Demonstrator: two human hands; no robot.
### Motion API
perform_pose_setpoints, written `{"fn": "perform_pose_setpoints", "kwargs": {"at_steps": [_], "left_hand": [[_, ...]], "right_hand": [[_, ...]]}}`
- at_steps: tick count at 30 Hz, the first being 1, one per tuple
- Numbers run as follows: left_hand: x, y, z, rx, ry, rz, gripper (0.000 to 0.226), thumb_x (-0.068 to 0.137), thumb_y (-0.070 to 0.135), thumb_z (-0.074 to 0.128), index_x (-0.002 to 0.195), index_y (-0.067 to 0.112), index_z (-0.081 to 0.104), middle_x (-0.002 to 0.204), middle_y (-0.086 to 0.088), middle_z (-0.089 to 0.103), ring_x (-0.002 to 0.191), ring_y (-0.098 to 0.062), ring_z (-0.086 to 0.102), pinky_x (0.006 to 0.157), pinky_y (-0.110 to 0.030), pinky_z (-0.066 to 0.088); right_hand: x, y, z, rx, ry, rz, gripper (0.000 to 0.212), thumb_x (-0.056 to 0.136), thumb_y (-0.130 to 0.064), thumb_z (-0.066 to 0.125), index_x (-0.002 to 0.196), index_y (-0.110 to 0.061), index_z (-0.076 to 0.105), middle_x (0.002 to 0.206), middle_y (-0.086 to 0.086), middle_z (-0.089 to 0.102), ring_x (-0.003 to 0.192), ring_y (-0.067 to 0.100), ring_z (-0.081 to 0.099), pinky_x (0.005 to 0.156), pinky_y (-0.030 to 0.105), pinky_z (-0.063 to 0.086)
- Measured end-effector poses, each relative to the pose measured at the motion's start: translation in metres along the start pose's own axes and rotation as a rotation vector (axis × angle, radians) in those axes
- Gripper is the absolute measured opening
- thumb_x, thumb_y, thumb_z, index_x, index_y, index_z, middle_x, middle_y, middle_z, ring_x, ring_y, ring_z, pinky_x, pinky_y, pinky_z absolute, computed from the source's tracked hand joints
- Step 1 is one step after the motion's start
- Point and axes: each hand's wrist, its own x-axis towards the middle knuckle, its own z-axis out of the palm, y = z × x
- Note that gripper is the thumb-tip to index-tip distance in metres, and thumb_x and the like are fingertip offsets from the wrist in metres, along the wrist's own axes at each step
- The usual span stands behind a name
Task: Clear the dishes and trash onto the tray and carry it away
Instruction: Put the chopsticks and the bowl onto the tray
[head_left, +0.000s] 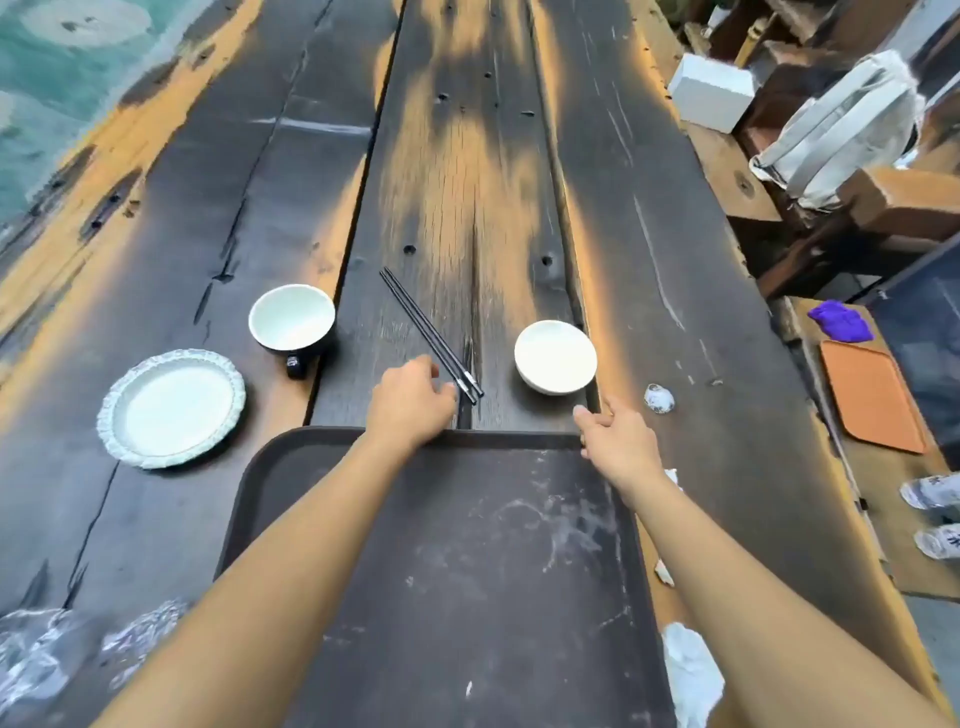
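A dark, scuffed tray (322, 499) lies on the wooden table in front of me, with nothing on it. My left hand (408, 402) reaches past the tray's far edge, its fingers curled just short of the near ends of a pair of black chopsticks (428, 332). My right hand (615, 441) rests at the tray's far right corner, fingers apart. A white bowl (555, 356) stands right of the chopsticks. A second bowl (292, 318), white inside and dark outside, stands to the left. Further left lies a white scalloped plate (171, 408). A small spoon-like dish (658, 398) sits near my right hand.
Crumpled white tissues (693, 675) lie along the tray's right side. Clear plastic wrap (47, 654) sits at the lower left. A bench at right holds an orange tray (870, 397) and a purple cloth (841, 322). A white box (711, 93) and a bag (841, 130) lie beyond.
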Motion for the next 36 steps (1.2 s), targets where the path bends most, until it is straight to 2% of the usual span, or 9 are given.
{"fn": "perform_pose_setpoints", "kwargs": {"at_steps": [4, 7, 11, 15, 19, 25, 29, 34, 36], "left_hand": [[0.044, 0.011, 0.027, 0.043, 0.106, -0.108, 0.041, 0.090, 0.043, 0.058, 0.107, 0.006, 0.055, 0.110, -0.017, 0.067, 0.108, -0.041, 0.058, 0.078, -0.039, 0.041], [0.075, 0.017, 0.042, 0.097, 0.203, -0.141, 0.059, 0.088, 0.054, 0.061, 0.113, 0.002, 0.051, 0.117, -0.023, 0.063, 0.112, -0.044, 0.056, 0.078, -0.041, 0.042], [0.106, 0.021, 0.044, 0.240, 0.206, -0.202, 0.067, 0.086, 0.050, 0.066, 0.124, -0.002, 0.049, 0.127, -0.027, 0.056, 0.118, -0.048, 0.053, 0.092, -0.049, 0.047], [0.122, 0.016, 0.033, 0.312, 0.166, -0.221, 0.023, 0.080, 0.023, 0.065, 0.092, 0.004, 0.058, 0.105, -0.023, 0.063, 0.096, -0.044, 0.060, 0.078, -0.043, 0.049], [0.130, 0.017, 0.013, 0.298, -0.023, -0.209, 0.023, 0.077, 0.028, 0.069, 0.092, 0.011, 0.067, 0.096, -0.015, 0.066, 0.092, -0.037, 0.060, 0.085, -0.042, 0.054], [0.136, 0.025, 0.018, 0.478, -0.109, 0.045, 0.031, 0.088, 0.022, 0.063, 0.062, 0.012, 0.048, 0.070, -0.009, 0.053, 0.085, -0.037, 0.058, 0.067, -0.034, 0.042], [0.139, 0.025, 0.012, 0.461, -0.192, 0.038, 0.029, 0.088, 0.019, 0.063, 0.063, 0.015, 0.049, 0.070, -0.006, 0.051, 0.077, -0.030, 0.054, 0.057, -0.030, 0.037], [0.128, 0.031, 0.010, 0.487, -0.145, 0.129, 0.007, 0.086, 0.016, 0.063, 0.088, 0.010, 0.061, 0.095, -0.015, 0.062, 0.086, -0.034, 0.058, 0.069, -0.036, 0.046], [0.122, 0.033, 0.010, 0.526, -0.117, 0.166, 0.013, 0.086, 0.014, 0.059, 0.097, 0.008, 0.062, 0.097, -0.017, 0.059, 0.081, -0.033, 0.052, 0.070, -0.036, 0.045]], "right_hand": [[0.040, 0.011, 0.011, 0.302, 0.034, 0.080, 0.068, 0.092, -0.040, 0.062, 0.149, -0.013, 0.036, 0.086, -0.015, 0.062, 0.082, 0.018, 0.073, 0.075, 0.033, 0.061], [0.066, 0.013, 0.013, 0.427, 0.009, 0.054, 0.060, 0.093, -0.035, 0.063, 0.146, -0.014, 0.043, 0.084, -0.016, 0.064, 0.076, 0.017, 0.075, 0.078, 0.037, 0.062], [0.089, 0.011, 0.016, 0.563, -0.073, 0.034, 0.032, 0.097, -0.019, 0.061, 0.128, -0.013, 0.060, 0.105, -0.001, 0.069, 0.093, 0.020, 0.070, 0.071, 0.031, 0.063], [0.096, 0.010, 0.016, 0.640, -0.139, 0.043, 0.035, 0.099, -0.019, 0.059, 0.133, -0.012, 0.059, 0.118, 0.003, 0.063, 0.101, 0.019, 0.064, 0.071, 0.032, 0.063], [0.096, 0.007, 0.011, 0.664, -0.181, 0.077, 0.037, 0.101, -0.020, 0.056, 0.137, -0.010, 0.056, 0.126, 0.005, 0.061, 0.110, 0.027, 0.064, 0.072, 0.034, 0.063], [0.091, 0.002, 0.006, 0.703, -0.174, 0.107, 0.021, 0.099, -0.017, 0.060, 0.120, -0.015, 0.057, 0.125, 0.006, 0.059, 0.110, 0.028, 0.064, 0.067, 0.030, 0.063], [0.090, -0.003, 0.002, 0.688, -0.167, 0.139, 0.028, 0.096, -0.011, 0.064, 0.124, -0.007, 0.061, 0.116, 0.007, 0.064, 0.102, 0.026, 0.068, 0.065, 0.028, 0.063], [0.096, -0.012, -0.001, 0.635, -0.117, 0.217, 0.032, 0.090, 0.000, 0.069, 0.120, 0.005, 0.061, 0.118, 0.018, 0.067, 0.098, 0.030, 0.070, 0.063, 0.032, 0.063], [0.096, -0.014, 0.000, 0.609, -0.093, 0.217, 0.030, 0.090, 0.001, 0.069, 0.119, 0.005, 0.062, 0.119, 0.019, 0.066, 0.099, 0.031, 0.069, 0.064, 0.033, 0.064]]}}
